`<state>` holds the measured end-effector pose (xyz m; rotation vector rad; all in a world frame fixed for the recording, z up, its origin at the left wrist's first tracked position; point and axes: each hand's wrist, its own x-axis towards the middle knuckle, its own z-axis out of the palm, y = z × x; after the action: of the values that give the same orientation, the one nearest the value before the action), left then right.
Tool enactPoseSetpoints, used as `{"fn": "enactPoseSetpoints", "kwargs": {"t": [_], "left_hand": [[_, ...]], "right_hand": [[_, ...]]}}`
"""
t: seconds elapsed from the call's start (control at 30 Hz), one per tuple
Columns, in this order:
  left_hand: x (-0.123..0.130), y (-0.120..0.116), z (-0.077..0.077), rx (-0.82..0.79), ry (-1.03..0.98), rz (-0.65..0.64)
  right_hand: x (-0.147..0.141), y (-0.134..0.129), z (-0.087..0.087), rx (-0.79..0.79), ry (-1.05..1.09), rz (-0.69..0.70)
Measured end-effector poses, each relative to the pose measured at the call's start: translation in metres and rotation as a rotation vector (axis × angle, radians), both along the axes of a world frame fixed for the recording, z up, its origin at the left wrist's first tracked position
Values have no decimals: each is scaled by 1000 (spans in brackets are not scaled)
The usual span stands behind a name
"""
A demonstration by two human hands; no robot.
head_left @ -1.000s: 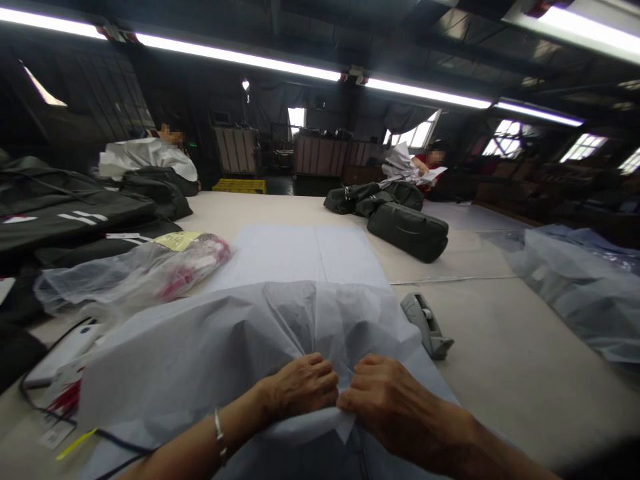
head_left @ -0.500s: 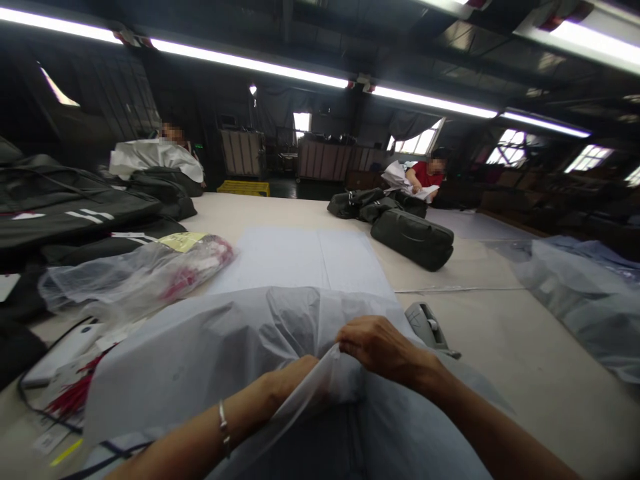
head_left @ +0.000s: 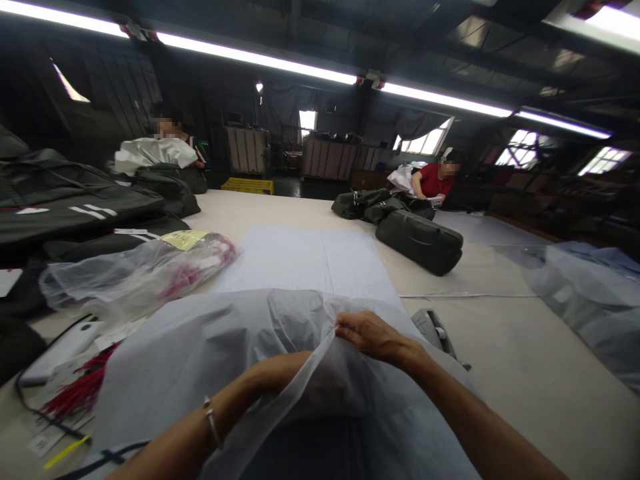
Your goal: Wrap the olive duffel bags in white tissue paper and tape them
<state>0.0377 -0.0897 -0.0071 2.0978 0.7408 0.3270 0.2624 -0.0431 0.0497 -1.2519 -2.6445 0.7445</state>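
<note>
A translucent whitish plastic bag [head_left: 200,353] lies in front of me. My right hand [head_left: 365,333] pinches the edge of its opening between thumb and fingers and holds it raised. My left hand [head_left: 320,383] reaches in under that lifted film. It shows only faintly through the plastic, so its fingers cannot be made out. Below the film, close to my body, a dark item [head_left: 315,447] appears; its kind is unclear. A bracelet [head_left: 212,422] sits on my left wrist.
Dark bags [head_left: 80,193] are piled at left, near a clear bag of red-and-white items [head_left: 195,267] and red tassels [head_left: 80,387]. A grey tape dispenser [head_left: 435,333] stands right. Farther off are a black bag [head_left: 420,240] and two co-workers, one in a red top [head_left: 435,180].
My left hand has gone deeper under the film, which now covers more of it. My right hand keeps its pinch and has shifted slightly left. The red-topped co-worker's arms have lowered.
</note>
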Motion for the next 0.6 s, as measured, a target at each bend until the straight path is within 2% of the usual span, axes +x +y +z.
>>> {"fn": "enactPoseSetpoints", "kwargs": {"t": [0.07,0.13,0.17,0.23,0.3,0.37,0.43,0.6], "left_hand": [[-13,3,15,-158,7,16],[-20,9,25,-226,-45,147],[-21,14,28,-164,-83,229],[-16,25,29,120,-118,302],[-7,35,26,401,-83,194],[2,41,22,508,-29,42],[7,43,21,492,-10,-25],[5,43,27,348,-24,-44]], "right_hand": [[0,3,0,-5,2,-2],[-1,5,-2,-11,10,1],[-1,6,-2,-15,17,5],[0,8,-3,-20,34,21],[1,8,-1,-19,43,34],[2,6,4,-1,29,20],[4,4,9,35,8,-11],[3,13,10,94,-10,-61]]}}
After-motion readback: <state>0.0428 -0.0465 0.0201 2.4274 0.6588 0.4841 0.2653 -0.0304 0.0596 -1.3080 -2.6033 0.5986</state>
